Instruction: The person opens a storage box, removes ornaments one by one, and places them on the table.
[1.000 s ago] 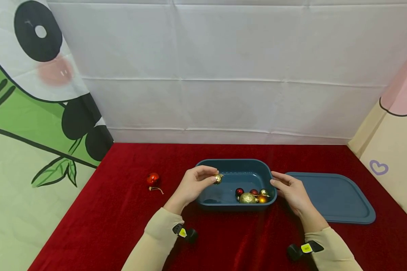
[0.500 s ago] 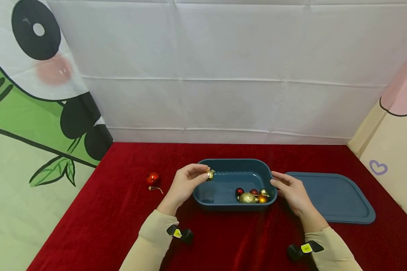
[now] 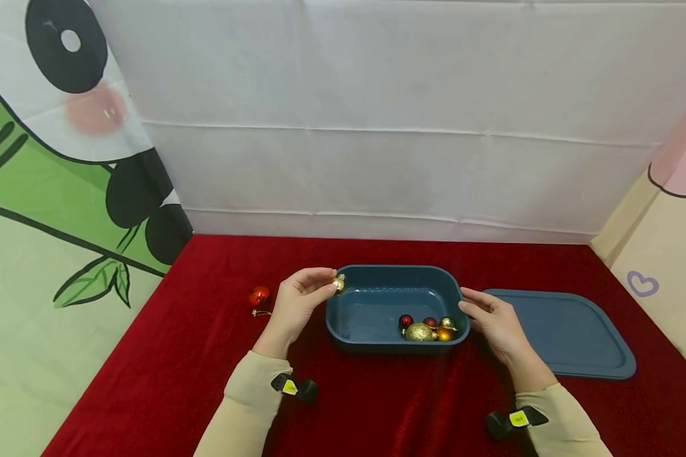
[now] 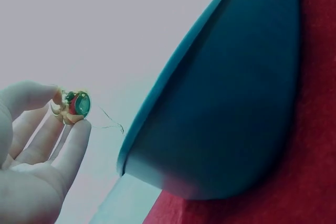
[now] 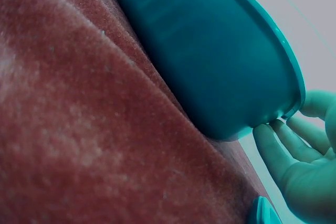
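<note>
My left hand [image 3: 294,304] pinches a small shiny gold Christmas ball [image 3: 338,284] between thumb and fingertips, at the height of the box's left rim. The left wrist view shows the same ball [image 4: 76,107] apart from the box wall, with a thin thread nearby. A blue rectangular box [image 3: 371,311] stands uncovered on the red cloth. At its right end my right hand [image 3: 500,330] grips the rim, thumb on top and fingers against the outer wall. Inside, at the front right, lie a glittery gold ball [image 3: 420,332], a dark red ball [image 3: 406,322] and several other small ones.
A shiny red ball [image 3: 259,296] with a gold loop lies on the cloth left of the box, beyond the left hand. The flat blue lid [image 3: 566,330] lies to the right, beside the right hand. A white cloth backdrop [image 3: 377,171] rises behind the table.
My left hand has moved left with the gold ball, from over the box's inside to its left rim. The right hand stays on the box. The head view has tilted slightly.
</note>
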The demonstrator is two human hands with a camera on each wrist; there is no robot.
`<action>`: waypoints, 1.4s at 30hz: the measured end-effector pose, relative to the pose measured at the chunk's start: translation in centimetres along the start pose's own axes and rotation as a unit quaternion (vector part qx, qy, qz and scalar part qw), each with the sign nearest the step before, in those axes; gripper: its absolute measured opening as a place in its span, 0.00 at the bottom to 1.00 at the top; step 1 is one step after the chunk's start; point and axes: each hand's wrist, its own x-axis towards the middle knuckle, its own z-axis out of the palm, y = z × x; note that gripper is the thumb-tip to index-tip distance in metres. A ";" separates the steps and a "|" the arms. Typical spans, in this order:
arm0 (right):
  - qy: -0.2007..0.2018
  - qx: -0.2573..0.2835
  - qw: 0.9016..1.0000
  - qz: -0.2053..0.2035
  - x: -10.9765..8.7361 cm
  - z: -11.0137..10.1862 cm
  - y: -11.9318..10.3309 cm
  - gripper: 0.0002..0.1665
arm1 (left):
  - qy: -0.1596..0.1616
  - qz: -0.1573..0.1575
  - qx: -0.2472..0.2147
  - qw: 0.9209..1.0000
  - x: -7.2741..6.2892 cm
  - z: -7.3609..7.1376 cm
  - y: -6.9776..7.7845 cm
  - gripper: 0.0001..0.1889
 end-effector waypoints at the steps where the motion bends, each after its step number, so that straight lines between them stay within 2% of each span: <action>1: 0.000 0.000 1.000 0.000 0.0 0.0 0.0 0.35 | 0.003 -0.001 0.000 1.000 0.0 -0.1 0.0 0.18; 12: 0.000 -0.001 1.000 0.003 -0.2 0.0 -0.3 0.35 | 0.040 0.012 -0.008 0.999 0.1 -1.4 0.5 0.18; 22: -0.003 -0.008 1.000 0.001 -0.2 -0.1 -0.2 0.36 | 0.080 0.025 0.000 0.996 0.4 -2.9 0.0 0.18; 29: -0.005 -0.008 1.000 0.001 -0.2 -0.1 -0.2 0.36 | 0.101 0.013 0.008 0.995 0.6 -3.9 -0.4 0.18; 37: -0.006 -0.006 1.000 0.000 -0.1 -0.1 -0.1 0.36 | 0.133 0.014 0.003 0.991 0.7 -5.4 -0.3 0.18; 42: -0.006 -0.006 1.000 -0.001 0.0 -0.2 0.0 0.36 | 0.154 0.005 0.003 0.988 0.7 -6.5 -0.4 0.18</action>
